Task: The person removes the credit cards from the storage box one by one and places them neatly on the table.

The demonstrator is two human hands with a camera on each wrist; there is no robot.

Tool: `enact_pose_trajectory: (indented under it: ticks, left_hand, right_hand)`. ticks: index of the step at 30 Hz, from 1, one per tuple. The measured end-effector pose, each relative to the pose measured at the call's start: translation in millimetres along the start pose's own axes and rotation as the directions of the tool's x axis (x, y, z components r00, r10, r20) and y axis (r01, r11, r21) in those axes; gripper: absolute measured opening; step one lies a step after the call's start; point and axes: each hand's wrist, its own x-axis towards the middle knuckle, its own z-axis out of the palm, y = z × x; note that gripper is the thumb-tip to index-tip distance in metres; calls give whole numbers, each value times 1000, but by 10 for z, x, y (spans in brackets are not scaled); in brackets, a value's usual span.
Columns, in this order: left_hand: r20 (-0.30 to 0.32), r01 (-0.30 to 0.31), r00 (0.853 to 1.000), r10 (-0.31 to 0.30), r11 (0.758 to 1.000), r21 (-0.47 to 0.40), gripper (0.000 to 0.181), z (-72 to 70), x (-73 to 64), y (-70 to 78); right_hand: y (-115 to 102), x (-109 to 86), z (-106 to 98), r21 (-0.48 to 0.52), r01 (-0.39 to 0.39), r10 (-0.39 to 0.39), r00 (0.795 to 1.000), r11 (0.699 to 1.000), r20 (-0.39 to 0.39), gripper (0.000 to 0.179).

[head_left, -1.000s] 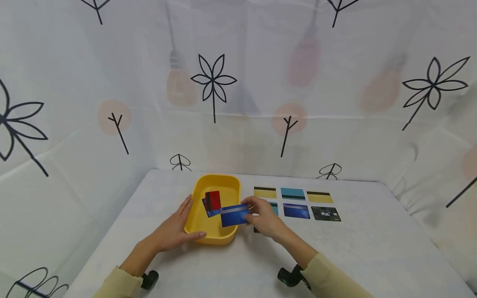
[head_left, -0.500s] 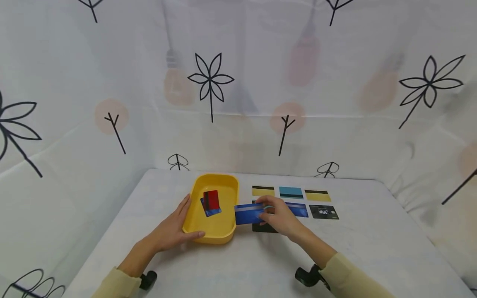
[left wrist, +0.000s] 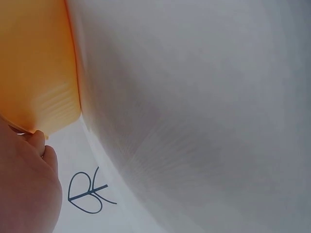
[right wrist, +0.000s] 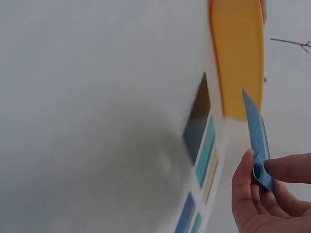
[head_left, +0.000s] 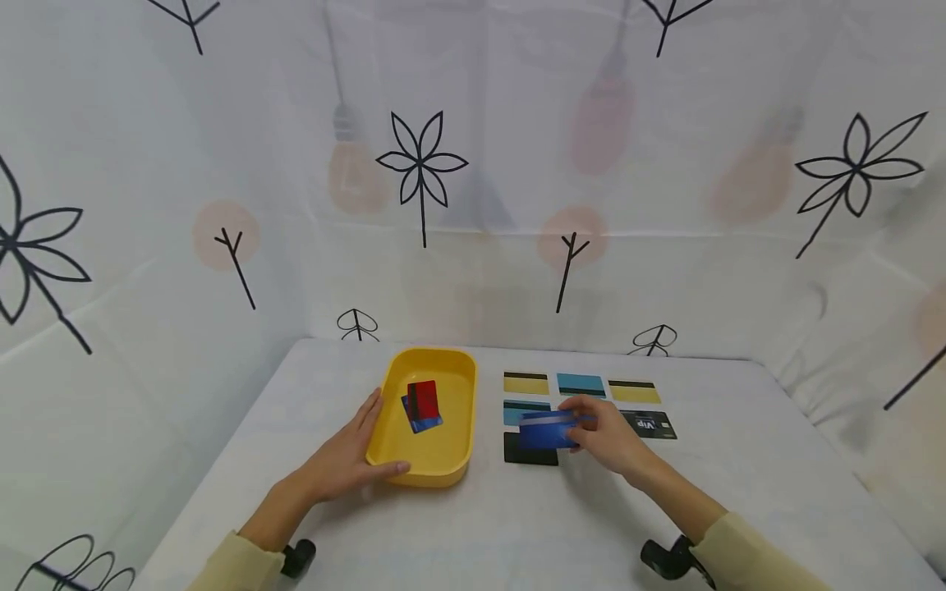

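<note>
My right hand (head_left: 609,435) pinches a blue bank card (head_left: 545,430) between thumb and fingers, over the laid-out cards. In the right wrist view this blue card (right wrist: 257,131) appears edge-on; whether it is one card or more I cannot tell. Below it lies a black card (head_left: 530,458), partly covered. A yellow tray (head_left: 458,468) stands to the left, with a red card (head_left: 423,400) overlapping a blue card (head_left: 424,426) inside. Along the tray's left side and near rim, my left hand (head_left: 340,461) rests with straight fingers and thumb.
Behind the right hand lie yellow cards (head_left: 526,384), (head_left: 634,392), teal cards (head_left: 580,385), (head_left: 526,412) and a black card marked Vip (head_left: 650,425). A blue card (right wrist: 184,213) shows on the table in the right wrist view. Patterned cloth (head_left: 480,279) hangs behind.
My right hand has carried the blue card rightward, from over the tray's right rim to above the laid-out cards. The left hand and tray stay in place.
</note>
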Motion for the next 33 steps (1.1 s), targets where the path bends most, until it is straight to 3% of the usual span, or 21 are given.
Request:
enact_pose_trajectory:
  ticks: [11,15,23,33]
  left_hand:
    - [9,9,1000,-9,1000,-8,121,9,-10,22]
    - [0,0,1000,0,1000,3,121,8,-4,12]
    - [9,9,1000,-9,1000,-9,121,33,-12,12]
    - [-1,3,1000,-3,1000,4,120,-5,-10,29]
  right_hand:
    - [325,-158,-389,-35,-52,51,998,998,-24,40]
    - [404,-179,-467,-97,-75,72,997,992,-41,39]
    - [537,-171,-451,-152,-99,91,994,983,-59,36]
    - [592,-103,-344,-380,-64,26,994,923,-106,33]
